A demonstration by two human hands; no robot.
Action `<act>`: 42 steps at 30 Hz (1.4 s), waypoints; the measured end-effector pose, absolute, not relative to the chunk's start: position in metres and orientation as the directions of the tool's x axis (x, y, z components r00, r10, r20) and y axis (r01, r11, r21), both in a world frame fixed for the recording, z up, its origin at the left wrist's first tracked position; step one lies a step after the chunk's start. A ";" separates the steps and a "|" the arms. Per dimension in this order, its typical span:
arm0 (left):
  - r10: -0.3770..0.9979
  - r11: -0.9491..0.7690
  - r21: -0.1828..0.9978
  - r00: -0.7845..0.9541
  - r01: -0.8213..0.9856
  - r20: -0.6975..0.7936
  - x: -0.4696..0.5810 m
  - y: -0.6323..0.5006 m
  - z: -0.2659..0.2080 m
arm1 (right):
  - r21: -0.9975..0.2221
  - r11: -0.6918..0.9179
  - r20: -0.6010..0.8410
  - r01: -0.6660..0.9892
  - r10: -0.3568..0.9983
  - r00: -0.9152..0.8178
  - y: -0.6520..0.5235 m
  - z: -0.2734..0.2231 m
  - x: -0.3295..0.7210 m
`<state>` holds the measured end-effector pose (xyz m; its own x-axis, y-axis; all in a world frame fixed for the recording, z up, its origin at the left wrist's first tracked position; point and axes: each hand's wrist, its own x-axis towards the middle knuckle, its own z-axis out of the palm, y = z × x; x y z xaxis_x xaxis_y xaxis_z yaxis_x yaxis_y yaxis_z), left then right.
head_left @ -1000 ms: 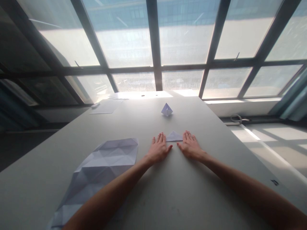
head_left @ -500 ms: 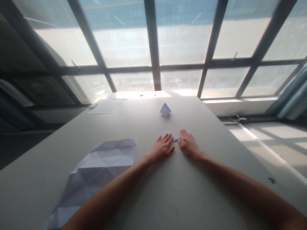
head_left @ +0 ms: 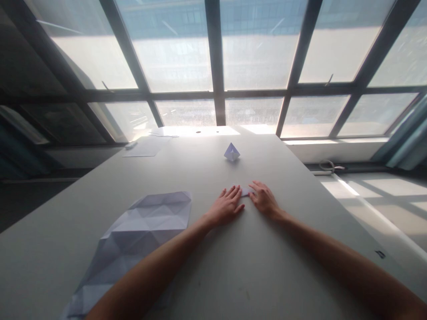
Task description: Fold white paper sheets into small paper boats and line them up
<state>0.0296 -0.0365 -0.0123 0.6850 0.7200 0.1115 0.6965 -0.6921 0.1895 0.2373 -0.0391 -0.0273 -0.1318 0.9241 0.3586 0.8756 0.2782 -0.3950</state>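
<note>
A small folded piece of paper (head_left: 245, 192) lies on the white table, mostly covered by my hands. My left hand (head_left: 227, 204) rests flat over its left part, fingers stretched out and thumb apart. At its right end is my right hand (head_left: 264, 200), with the fingers spread and slightly bent, the tips touching or just above the paper. Beyond both hands a folded paper piece with a pointed top (head_left: 231, 152) stands upright on the table.
A large creased sheet of paper (head_left: 143, 222) lies at the left, partly under my left forearm. More paper (head_left: 142, 149) is at the far left of the table (head_left: 187, 169). A dark mark (head_left: 380, 254) shows near the right edge. Windows rise behind.
My right hand's fingers have lifted and spread a little from lying flat. My left hand stays in place on the paper. The view has shifted slightly.
</note>
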 end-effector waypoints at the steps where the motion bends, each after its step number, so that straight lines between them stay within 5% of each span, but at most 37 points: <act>1: 0.725 -0.687 0.191 0.679 0.701 0.117 0.029 -0.036 -0.013 | -0.413 0.290 0.375 0.864 0.918 -0.129 -0.039 -0.027 0.238; 8: 0.759 -0.651 0.190 0.635 0.735 0.147 0.029 -0.037 -0.015 | -0.523 0.356 0.441 0.774 0.891 -0.112 -0.038 -0.023 0.240; 14: 0.788 -0.615 0.163 0.607 0.771 0.100 0.028 -0.038 -0.011 | -0.551 0.497 0.440 0.670 0.855 -0.273 -0.040 -0.018 0.241; 23: 0.774 -0.631 0.151 0.631 0.761 0.056 0.025 -0.033 -0.014 | -0.361 0.711 0.423 0.604 0.702 -0.573 -0.042 -0.007 0.259; 31: 0.756 -0.646 0.162 0.654 0.746 0.003 0.024 -0.034 -0.006 | -0.199 0.763 0.372 0.615 0.639 -0.673 -0.046 -0.001 0.256; 42: 0.753 -0.654 0.140 0.658 0.743 0.021 0.023 -0.033 -0.010 | -0.290 0.749 0.430 0.596 0.658 -0.618 -0.042 -0.009 0.257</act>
